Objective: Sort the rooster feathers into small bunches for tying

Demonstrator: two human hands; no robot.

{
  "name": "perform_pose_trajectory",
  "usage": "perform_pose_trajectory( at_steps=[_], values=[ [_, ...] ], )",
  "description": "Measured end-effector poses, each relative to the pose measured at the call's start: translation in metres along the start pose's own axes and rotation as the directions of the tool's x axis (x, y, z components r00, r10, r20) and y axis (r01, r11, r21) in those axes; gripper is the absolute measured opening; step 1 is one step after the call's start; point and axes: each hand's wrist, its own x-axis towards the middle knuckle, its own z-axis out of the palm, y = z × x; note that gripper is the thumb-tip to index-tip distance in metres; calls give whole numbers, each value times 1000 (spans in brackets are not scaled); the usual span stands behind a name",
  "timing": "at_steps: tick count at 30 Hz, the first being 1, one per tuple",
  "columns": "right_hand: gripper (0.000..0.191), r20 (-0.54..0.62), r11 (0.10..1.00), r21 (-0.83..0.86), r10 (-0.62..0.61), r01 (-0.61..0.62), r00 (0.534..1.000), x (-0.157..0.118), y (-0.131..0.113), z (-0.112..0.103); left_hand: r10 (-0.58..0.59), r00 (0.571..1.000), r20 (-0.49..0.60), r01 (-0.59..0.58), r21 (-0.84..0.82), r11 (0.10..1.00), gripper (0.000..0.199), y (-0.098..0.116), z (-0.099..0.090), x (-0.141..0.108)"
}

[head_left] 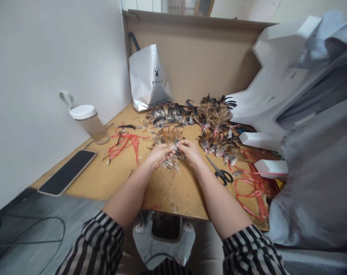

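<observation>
A bunch of brown feathers [170, 135] fans out above my two hands, with pale fluffy ends below them. My left hand [161, 154] is closed on the bunch from the left, thumb and fingers pinched together. From the right, my right hand [188, 149] pinches the same bunch near its middle, close to the left fingertips. Whether a thin tie lies between the fingers is too small to tell. Just right of my right forearm, a pair of black-handled scissors [223, 175] lies on the table [187, 198].
Feather bundles [216, 114] and a heap of dark feathers [170, 114] lie behind my hands. Red plastic strips [127, 145] are at left, and a red tangle [255, 189] at right. A phone [67, 172], a lidded cup [90, 122], a silver bag [147, 82] and white foam [248, 103] surround the work.
</observation>
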Motion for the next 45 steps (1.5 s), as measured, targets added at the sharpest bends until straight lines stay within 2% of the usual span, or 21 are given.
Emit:
perform_pose_trajectory(
  at_steps=[6, 14, 18, 22, 30, 35, 40, 45],
  values=[
    [26, 1, 1000, 18, -1, 1, 1000, 0, 2, 3, -6, 1000, -24, 7, 52, 999, 24, 3, 4, -3],
    [27, -8, 998, -28, -47, 47, 999, -1, -1, 0, 99, 993, -59, -81, 256, 963, 31, 1, 4, -2],
    [29, -42, 998, -9, -65, 65, 997, 0, 1, 1, 101, 994, -47, -91, 183, 979, 33, 0, 5, -2],
    [31, -53, 997, 49, -55, 58, 997, 0, 3, 3, 50, 999, 3, -50, 113, 992, 33, 2, 7, -4],
    [31, -62, 998, 51, -38, 41, 997, 0, 5, 5, 14, 1000, -13, -13, 102, 995, 28, 5, 9, -7],
    [29, -47, 996, 71, -59, 62, 997, 0, 6, 5, 103, 994, -22, -96, 218, 971, 29, 2, 7, -5],
    [26, 9, 994, 30, -103, 103, 995, -2, 5, 5, 255, 966, -44, -218, 392, 894, 26, 0, 5, 0],
    [23, 27, 994, 14, -113, 113, 993, -1, 6, 5, 325, 945, -43, -264, 484, 834, 26, 3, 8, -3]
  ],
)
